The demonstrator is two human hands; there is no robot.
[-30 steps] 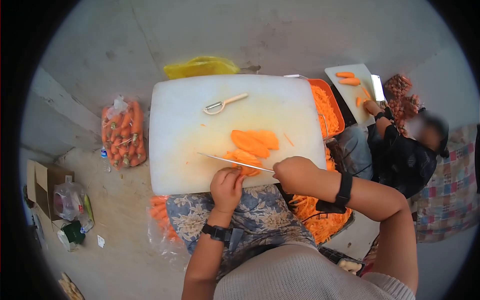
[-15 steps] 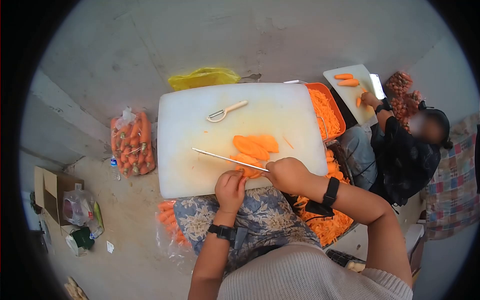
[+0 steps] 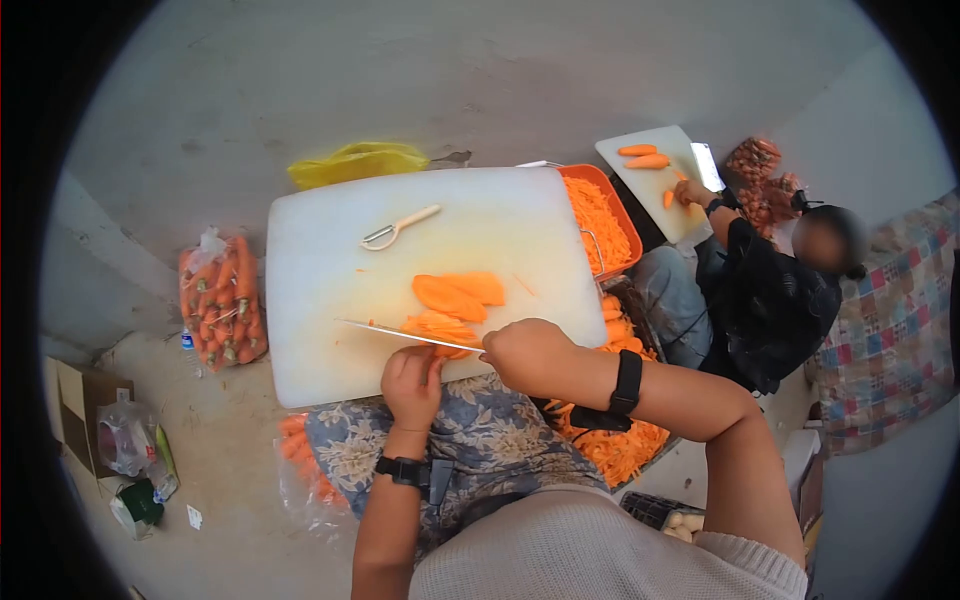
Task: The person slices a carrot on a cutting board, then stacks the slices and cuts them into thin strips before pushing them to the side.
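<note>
My right hand (image 3: 527, 356) is wrapped round the handle of a kitchen knife (image 3: 400, 335), its long thin blade lying across a stack of carrot slices (image 3: 440, 325). At the near edge of the white cutting board (image 3: 310, 270), my left hand (image 3: 411, 385) has its fingers bent and pressed against the near side of that stack, just below the blade. Further up the board lie more flat carrot slices (image 3: 450, 298). A peeler (image 3: 400, 228) with a pale handle rests beyond them. The knife handle is hidden in my fist.
An orange tub (image 3: 636, 250) of shredded carrot stands right of the board, with more carrot shreds (image 3: 615, 450) below it. A bag of carrots (image 3: 222, 300) is at left. On the right, a co-worker (image 3: 770, 290) handles carrots at another board (image 3: 625, 155) beside a cleaver (image 3: 706, 167).
The whole view has shifted, so the scene sits further left. The knife remains over the carrot stack, its blade lying a little flatter, and my left hand stays against the slices.
</note>
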